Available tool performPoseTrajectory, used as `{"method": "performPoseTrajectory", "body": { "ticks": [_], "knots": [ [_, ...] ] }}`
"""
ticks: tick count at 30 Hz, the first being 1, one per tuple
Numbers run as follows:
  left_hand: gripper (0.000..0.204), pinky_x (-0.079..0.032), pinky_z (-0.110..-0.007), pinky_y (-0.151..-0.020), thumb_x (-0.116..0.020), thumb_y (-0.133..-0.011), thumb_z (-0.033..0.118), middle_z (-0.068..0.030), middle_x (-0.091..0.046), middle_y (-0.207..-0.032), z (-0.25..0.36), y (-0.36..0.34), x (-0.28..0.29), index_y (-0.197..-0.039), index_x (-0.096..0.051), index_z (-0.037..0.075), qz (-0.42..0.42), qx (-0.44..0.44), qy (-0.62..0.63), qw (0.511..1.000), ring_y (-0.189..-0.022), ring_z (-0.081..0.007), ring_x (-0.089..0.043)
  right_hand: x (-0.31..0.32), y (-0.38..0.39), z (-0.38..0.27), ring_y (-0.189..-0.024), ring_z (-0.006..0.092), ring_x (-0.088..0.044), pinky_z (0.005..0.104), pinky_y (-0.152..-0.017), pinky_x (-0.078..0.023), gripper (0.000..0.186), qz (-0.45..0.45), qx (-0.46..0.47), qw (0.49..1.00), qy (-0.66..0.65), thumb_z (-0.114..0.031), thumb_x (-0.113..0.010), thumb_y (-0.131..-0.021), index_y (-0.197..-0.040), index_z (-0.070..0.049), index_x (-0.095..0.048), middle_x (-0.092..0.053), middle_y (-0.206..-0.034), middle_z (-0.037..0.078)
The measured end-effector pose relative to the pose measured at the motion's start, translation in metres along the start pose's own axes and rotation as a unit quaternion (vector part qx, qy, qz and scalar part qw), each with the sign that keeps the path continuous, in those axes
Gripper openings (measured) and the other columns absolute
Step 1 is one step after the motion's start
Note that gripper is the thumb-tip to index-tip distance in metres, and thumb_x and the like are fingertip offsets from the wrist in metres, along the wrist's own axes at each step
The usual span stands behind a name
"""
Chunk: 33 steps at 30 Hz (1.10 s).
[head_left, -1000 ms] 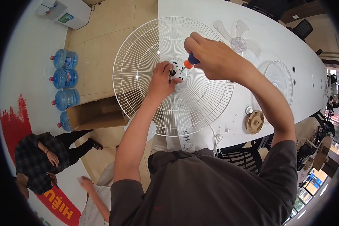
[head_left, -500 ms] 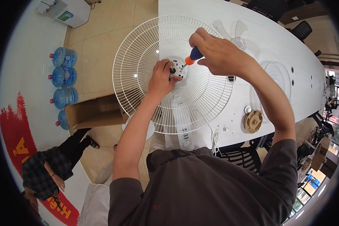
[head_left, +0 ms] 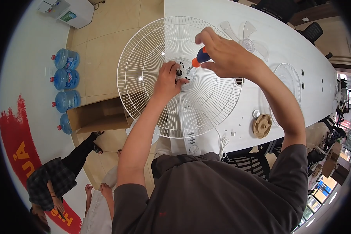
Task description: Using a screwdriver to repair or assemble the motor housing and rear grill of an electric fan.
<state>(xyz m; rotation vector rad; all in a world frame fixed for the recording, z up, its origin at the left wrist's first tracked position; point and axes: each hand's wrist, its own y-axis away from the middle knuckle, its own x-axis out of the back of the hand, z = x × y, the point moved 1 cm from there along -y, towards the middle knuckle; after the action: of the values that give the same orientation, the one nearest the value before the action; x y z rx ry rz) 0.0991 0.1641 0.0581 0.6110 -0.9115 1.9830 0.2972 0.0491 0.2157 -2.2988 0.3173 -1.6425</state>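
My left hand (head_left: 168, 81) is closed on the white hub (head_left: 186, 67) at the middle of a round wire fan grille (head_left: 136, 46), thumb and fingers on either side of the dark centre piece. My right hand (head_left: 232, 58) curls round the upper part of an orange and blue screwdriver (head_left: 199, 57), whose tip meets the hub. Under the grille is the white fan stand (head_left: 193, 146), with its cord beside it. Behind my right hand lies a clear fan blade (head_left: 246, 43) on the table; a second grille (head_left: 284, 70) lies to the right, partly behind my arm.
White table (head_left: 316, 89) with cardboard moulding (head_left: 262, 125), small white parts and cord. Open cardboard box (head_left: 97, 115) and water bottles (head_left: 64, 80) at left. Person in checked shirt (head_left: 50, 183), another in pale clothes (head_left: 101, 214) at lower left. Chairs (head_left: 247, 165) along the table.
My right hand's fingers have risen and shifted on the screwdriver handle, uncovering more of it. My left hand stays on the hub. The checked-shirt person has moved down and rightward.
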Motion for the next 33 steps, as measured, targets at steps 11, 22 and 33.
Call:
{"method": "performPoseTrajectory", "body": {
  "ticks": [11, 22, 33],
  "knots": [
    [0.061, -0.049, -0.046, -0.098, -0.088, -0.071, 0.025, -0.0176, -0.058, -0.12, -0.002, 0.001, -0.001, -0.116, -0.061, -0.005, -0.019, 0.019, -0.008, 1.0, -0.111, -0.0372, -0.058, 0.0, -0.007, -0.018, -0.076, 0.0321, -0.07, 0.0403, -0.065, -0.054, 0.057, -0.082, -0.122, 0.988, 0.036, -0.043, -0.079, -0.086, -0.114, -0.003, -0.049, -0.065, -0.115, 0.016],
    [0.059, -0.05, -0.044, -0.097, -0.088, -0.073, 0.026, -0.017, -0.058, -0.122, -0.001, -0.001, -0.001, -0.116, -0.062, -0.005, -0.026, 0.029, -0.016, 0.999, -0.111, -0.0362, -0.058, -0.002, -0.016, -0.027, -0.078, 0.0311, -0.071, 0.0403, -0.065, -0.055, 0.051, -0.171, -0.199, 0.959, 0.11, -0.047, -0.078, -0.087, -0.102, -0.003, -0.056, -0.069, -0.087, 0.015],
    [0.059, -0.051, -0.044, -0.097, -0.088, -0.074, 0.028, -0.016, -0.058, -0.122, -0.001, 0.002, -0.002, -0.116, -0.062, -0.004, -0.021, 0.034, -0.004, 0.999, -0.111, -0.036, -0.058, 0.002, -0.002, -0.02, -0.086, 0.0308, -0.069, 0.04, -0.072, -0.056, 0.039, -0.121, -0.055, 0.985, -0.112, -0.018, -0.079, -0.089, -0.113, -0.004, -0.053, -0.063, -0.1, 0.013]
  ]
}}
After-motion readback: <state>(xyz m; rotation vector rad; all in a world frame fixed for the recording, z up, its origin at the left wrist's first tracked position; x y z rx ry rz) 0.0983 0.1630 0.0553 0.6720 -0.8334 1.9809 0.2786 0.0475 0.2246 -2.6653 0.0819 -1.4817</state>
